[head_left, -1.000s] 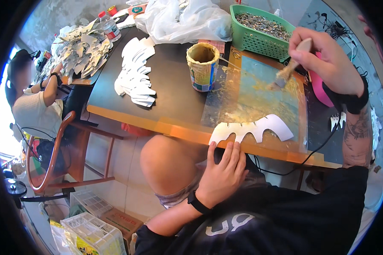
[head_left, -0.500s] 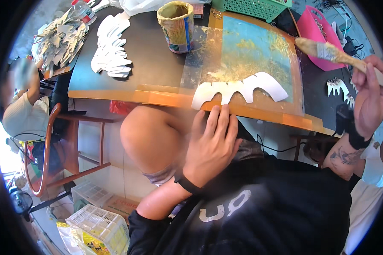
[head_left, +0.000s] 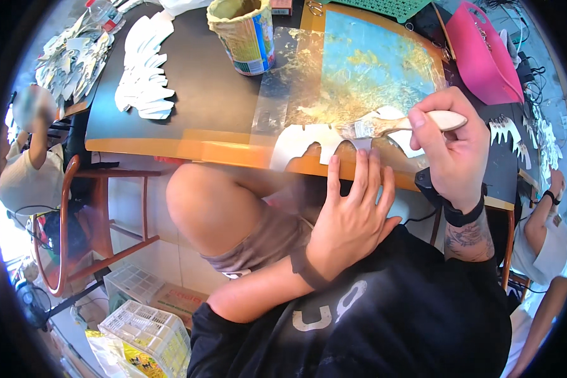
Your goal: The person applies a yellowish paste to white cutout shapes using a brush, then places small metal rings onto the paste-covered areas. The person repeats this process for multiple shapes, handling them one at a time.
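Observation:
My right hand is closed round the wooden handle of a flat paintbrush. The brush's bristle end rests on a white scalloped cut-out piece at the table's near edge. My left hand lies with fingers stretched out, its fingertips on the lower edge of that piece. Part of the piece is hidden behind the brush and right hand. Beneath it is a glue-smeared clear sheet with a blue area. A tin with a crusted yellowish rim stands behind, to the left.
White cut pieces lie in a fanned row on the left, with a heap of pieces beyond. A pink basket, a green basket and jagged white pieces are toward the right. Other people sit at both sides.
My right hand has come down and left, bringing the brush from the air onto the white piece. My left hand has shifted slightly right along its edge.

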Available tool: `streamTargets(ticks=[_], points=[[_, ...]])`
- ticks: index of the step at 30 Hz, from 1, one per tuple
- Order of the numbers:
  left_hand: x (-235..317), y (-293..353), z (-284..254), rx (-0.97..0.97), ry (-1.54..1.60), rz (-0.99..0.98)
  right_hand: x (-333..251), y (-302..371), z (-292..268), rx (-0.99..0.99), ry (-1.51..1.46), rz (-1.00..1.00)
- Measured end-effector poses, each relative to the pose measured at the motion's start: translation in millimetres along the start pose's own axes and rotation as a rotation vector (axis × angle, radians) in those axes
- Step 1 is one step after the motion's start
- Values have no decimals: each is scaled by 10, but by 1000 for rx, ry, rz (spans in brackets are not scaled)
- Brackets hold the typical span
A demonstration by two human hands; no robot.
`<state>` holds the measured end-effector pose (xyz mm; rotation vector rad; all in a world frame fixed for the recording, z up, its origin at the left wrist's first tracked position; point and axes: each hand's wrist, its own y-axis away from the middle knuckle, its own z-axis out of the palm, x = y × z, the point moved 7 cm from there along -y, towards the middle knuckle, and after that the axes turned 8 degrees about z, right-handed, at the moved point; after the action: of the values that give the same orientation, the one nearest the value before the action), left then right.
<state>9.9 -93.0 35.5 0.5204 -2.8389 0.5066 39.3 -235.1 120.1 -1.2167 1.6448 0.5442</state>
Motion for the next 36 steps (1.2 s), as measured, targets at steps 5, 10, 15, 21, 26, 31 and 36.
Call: streamTargets(ticks=[5, 10, 15, 21, 26, 31, 36], points=[[-2, -8, 29, -9, -14, 9, -22, 5, -104, -7, 254, -37], [-27, -31, 23, -12, -9, 12, -225, 115, -336, 175, 356, -142], [-33, -70, -31, -9, -30, 20, -142, 43, -66, -29, 386, -254], [-24, -54, -71, -9, -8, 17, -186, 85, -287, 129, 250, -102], [-28, -64, -44, -47, -28, 23, -200, 7, 98, 3, 317, -289], [-22, -65, -58, -21, -24, 32, -170, -36, -296, 180, 373, -166], [-17, -40, -32, -16, -49, 17, -270, 45, -36, 76, 175, -196]])
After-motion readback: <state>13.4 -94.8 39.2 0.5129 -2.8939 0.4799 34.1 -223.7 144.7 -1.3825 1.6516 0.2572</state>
